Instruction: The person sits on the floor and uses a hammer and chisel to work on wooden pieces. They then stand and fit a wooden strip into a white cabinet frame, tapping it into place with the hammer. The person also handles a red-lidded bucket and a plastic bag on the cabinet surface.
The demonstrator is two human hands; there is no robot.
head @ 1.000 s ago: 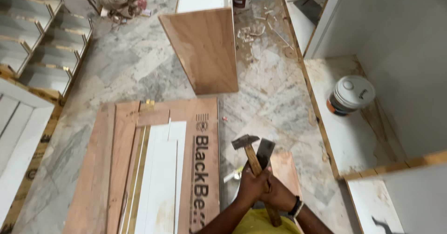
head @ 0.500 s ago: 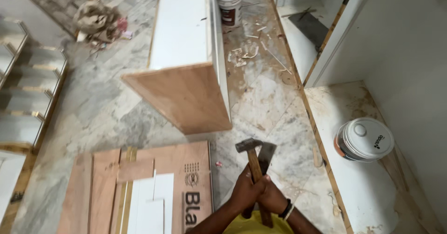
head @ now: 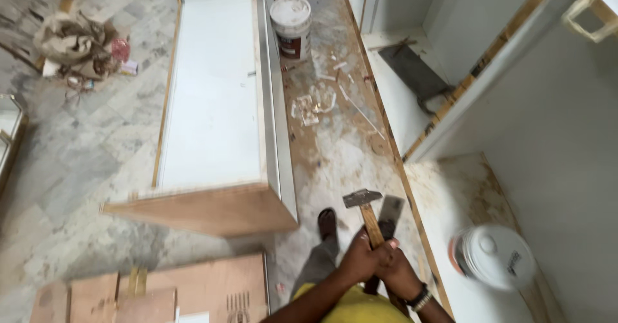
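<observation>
Wooden-handled hammer upright | left hand, right hand clasped together round it (chisel alongside)

We are seeing soft, even indoor light with no hard shadows. The white cabinet top is glaring, nearly washed out. Motion blur is smearing the round white lid at lower right and softening the marble floor. Straight edges are bowing toward the corners.

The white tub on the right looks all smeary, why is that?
In the head view the white tub is smeared by motion blur, and the hands' edges are soft too; the hammer they grip and the far paint bucket look sharper. Light is even, without glare.
</observation>
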